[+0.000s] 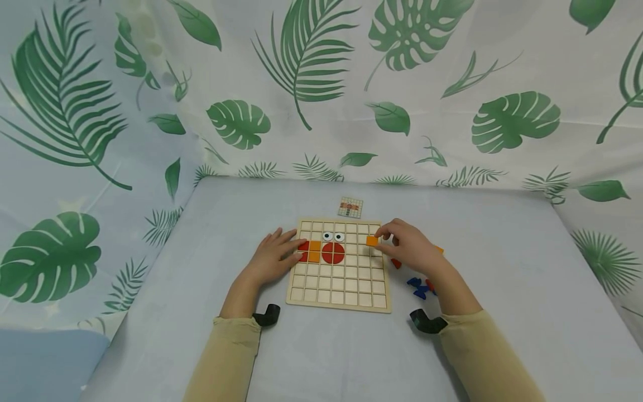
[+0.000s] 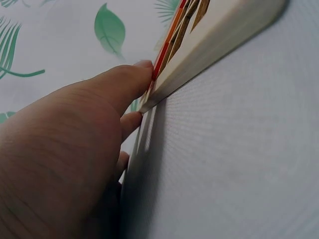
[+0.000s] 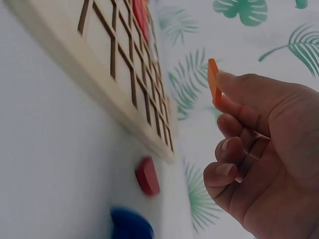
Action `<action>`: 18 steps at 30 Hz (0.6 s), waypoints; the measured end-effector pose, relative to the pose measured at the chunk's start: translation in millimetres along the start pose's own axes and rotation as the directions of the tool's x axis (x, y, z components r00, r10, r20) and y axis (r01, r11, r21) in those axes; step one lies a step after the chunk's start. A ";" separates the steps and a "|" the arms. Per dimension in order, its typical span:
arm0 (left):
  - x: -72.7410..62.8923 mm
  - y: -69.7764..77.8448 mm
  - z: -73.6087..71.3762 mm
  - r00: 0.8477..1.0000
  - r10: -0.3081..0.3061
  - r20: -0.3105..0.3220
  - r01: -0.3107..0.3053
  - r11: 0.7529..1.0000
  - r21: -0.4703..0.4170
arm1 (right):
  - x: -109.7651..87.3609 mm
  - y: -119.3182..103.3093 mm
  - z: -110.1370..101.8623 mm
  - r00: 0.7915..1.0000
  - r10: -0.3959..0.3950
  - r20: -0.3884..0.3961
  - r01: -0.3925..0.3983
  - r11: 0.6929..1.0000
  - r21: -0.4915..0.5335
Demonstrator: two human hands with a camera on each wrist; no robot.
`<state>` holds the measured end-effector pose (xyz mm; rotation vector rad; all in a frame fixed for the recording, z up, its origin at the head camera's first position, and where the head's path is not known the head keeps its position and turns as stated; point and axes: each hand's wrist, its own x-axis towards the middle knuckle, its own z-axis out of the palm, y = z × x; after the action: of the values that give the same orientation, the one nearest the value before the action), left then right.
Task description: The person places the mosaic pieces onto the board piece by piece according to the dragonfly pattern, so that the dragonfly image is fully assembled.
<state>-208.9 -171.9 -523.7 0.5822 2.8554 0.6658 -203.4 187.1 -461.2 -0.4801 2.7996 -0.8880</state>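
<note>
Tile (image 1: 372, 240), square, orange, perhaps wooden, is pinched by right hand (image 1: 409, 244); extended left hand (image 1: 271, 258) touches gridded board (image 1: 338, 283).

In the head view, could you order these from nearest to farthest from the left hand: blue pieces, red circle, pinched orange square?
1. Red circle: on the board.
2. Orange square: pinched by the right hand.
3. Blue pieces: on the table, right of the board.
</note>
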 end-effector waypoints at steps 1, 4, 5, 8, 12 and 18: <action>0.0 -0.1 0.1 1.000 -0.001 0.001 0.001 1.000 0.002 | 2.2 -1.5 2.0 1.000 -0.001 0.005 0.001 1.000 0.010; -0.1 -0.3 0.0 1.000 0.002 -0.004 -0.002 1.000 0.002 | 8.9 -6.0 8.1 1.000 0.005 0.022 -0.006 0.999 0.032; -0.2 -0.3 -0.1 1.000 0.006 -0.006 -0.006 1.000 -0.001 | 11.1 -7.3 10.2 1.000 0.007 0.027 -0.008 0.999 0.036; -0.8 0.2 -0.8 1.000 0.001 -0.004 -0.001 1.000 -0.006 | 17.3 -11.3 16.4 0.999 0.019 0.037 -0.020 0.999 0.042; -1.2 0.6 -1.0 1.000 -0.010 -0.001 0.010 1.000 -0.007 | 25.1 -14.2 25.8 0.998 0.030 0.052 -0.031 0.999 0.029; -0.7 -0.1 -0.3 1.000 0.002 -0.005 -0.002 1.000 -0.005 | 33.8 -14.4 39.1 0.998 0.016 0.068 -0.017 1.000 0.008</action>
<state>-208.3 -172.4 -523.4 0.5836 2.8577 0.6757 -221.6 143.4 -486.4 -0.4765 2.7332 -0.8628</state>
